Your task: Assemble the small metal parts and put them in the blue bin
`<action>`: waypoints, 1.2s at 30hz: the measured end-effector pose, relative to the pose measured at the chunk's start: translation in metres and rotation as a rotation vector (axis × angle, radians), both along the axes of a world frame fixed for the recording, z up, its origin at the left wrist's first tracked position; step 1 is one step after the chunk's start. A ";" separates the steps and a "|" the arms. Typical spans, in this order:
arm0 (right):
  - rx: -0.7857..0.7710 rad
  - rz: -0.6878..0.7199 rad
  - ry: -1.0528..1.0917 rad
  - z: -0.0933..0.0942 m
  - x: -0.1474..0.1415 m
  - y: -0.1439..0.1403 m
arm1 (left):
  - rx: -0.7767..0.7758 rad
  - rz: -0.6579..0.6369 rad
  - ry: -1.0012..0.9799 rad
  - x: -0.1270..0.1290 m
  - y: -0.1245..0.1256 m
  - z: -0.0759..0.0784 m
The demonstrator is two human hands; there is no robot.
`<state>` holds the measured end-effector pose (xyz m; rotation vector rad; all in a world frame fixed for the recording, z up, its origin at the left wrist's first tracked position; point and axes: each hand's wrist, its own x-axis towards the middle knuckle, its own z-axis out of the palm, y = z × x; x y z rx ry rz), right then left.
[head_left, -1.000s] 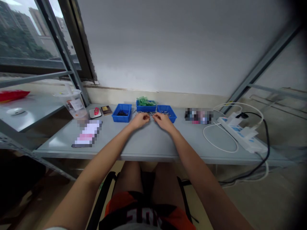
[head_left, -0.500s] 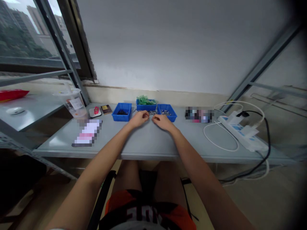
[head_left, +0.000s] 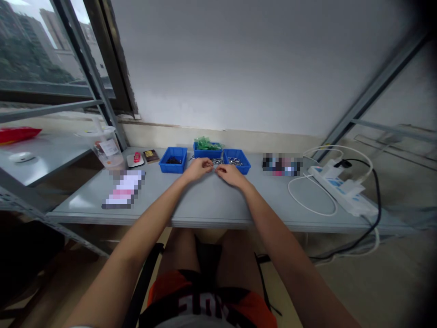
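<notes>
My left hand (head_left: 201, 168) and my right hand (head_left: 228, 173) meet over the grey tabletop, fingertips nearly touching. Both are closed in a pinch; whatever lies between the fingers is too small to name. Just behind them lie shiny metal pieces (head_left: 217, 161), partly covered by my hands. Close by on the right stands a blue bin (head_left: 246, 169) with small silvery metal parts (head_left: 235, 161). Another blue bin (head_left: 172, 168), holding dark small parts (head_left: 173, 161), is left of my left hand. Behind my hands, a third blue bin (head_left: 208, 153) carries green plastic pieces (head_left: 206, 144).
On the left are a phone (head_left: 124, 189), a plastic drink cup (head_left: 108, 148), a white item with a red piece (head_left: 136, 158) and a dark small box (head_left: 151, 156). At right, a blurred-out object (head_left: 282, 165) lies near a white power strip (head_left: 344, 191) with looping cables (head_left: 312, 212).
My right hand has come slightly closer to my left, narrowing the gap between the fingertips. The bins and other items stay in place; the view has shifted slightly.
</notes>
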<state>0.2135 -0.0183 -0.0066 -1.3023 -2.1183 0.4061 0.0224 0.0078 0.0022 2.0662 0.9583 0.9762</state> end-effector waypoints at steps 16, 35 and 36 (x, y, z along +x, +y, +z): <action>-0.002 0.029 0.028 0.006 -0.009 -0.007 | -0.072 -0.074 -0.159 0.001 0.005 -0.003; -0.058 -0.050 0.059 0.008 -0.008 -0.005 | 0.275 0.021 0.263 -0.005 0.002 0.000; -0.056 -0.042 0.055 0.008 -0.008 -0.005 | 0.274 0.015 0.269 -0.005 0.002 0.000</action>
